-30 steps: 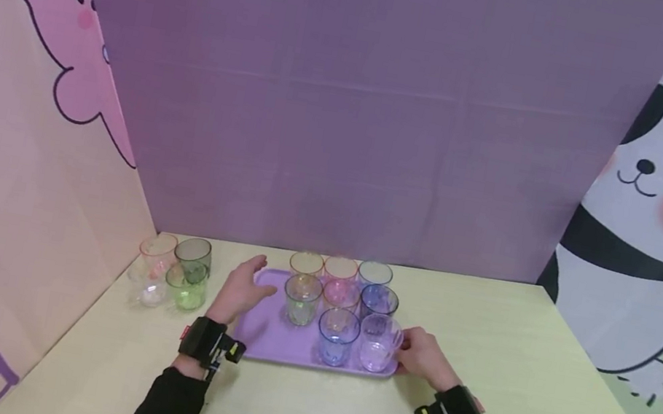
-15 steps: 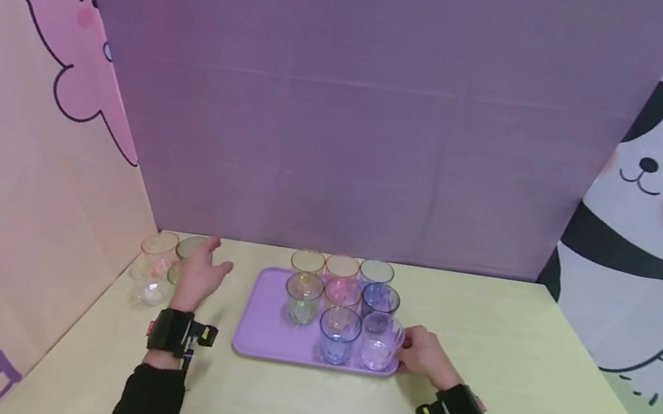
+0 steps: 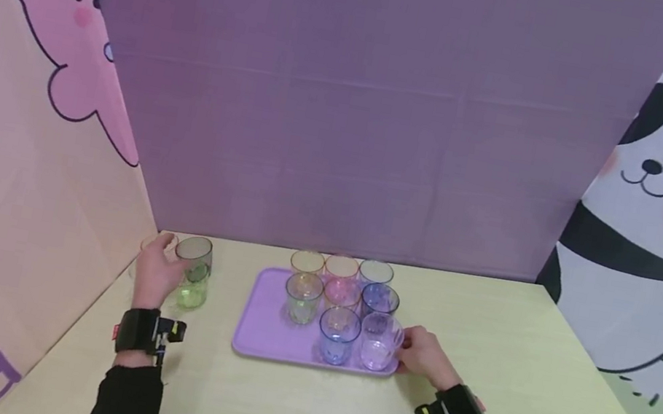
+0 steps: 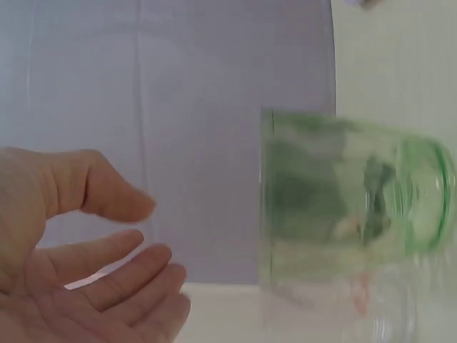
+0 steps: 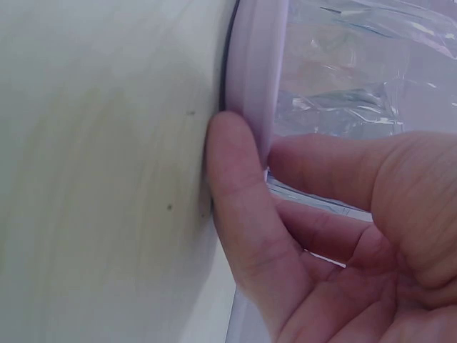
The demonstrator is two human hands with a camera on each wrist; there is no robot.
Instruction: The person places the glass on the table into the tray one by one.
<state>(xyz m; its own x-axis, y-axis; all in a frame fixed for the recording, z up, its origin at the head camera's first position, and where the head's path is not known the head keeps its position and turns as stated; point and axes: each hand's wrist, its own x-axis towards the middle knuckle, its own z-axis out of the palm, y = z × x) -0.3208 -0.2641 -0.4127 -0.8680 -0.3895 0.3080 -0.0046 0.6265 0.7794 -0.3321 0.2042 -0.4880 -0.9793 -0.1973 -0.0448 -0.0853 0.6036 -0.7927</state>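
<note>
My left hand (image 3: pixel 155 273) hovers by the glasses at the table's left, its fingers loosely bent around nothing. In the left wrist view a green glass (image 4: pixel 350 193) stands apart from the fingertips. Behind the green glass is a grey glass (image 3: pixel 195 251). A clear glass and an orange-rimmed one are mostly hidden by the hand. My right hand (image 3: pixel 428 357) pinches the right edge of the purple tray (image 3: pixel 256 334) between thumb and forefinger. Close to the thumb stands a clear glass (image 3: pixel 377 348) on the tray.
Several other tinted glasses share the tray, among them a blue glass (image 3: pixel 337 341), a pink glass (image 3: pixel 342 293) and a dark blue glass (image 3: pixel 380 300). The tray's left part is bare. A purple backdrop (image 3: pixel 355 108) rises behind the pale table (image 3: pixel 282 413).
My left hand has moved left from the tray's left side to the glasses at the left, past the grey and green ones. The right hand has stayed on the tray's edge.
</note>
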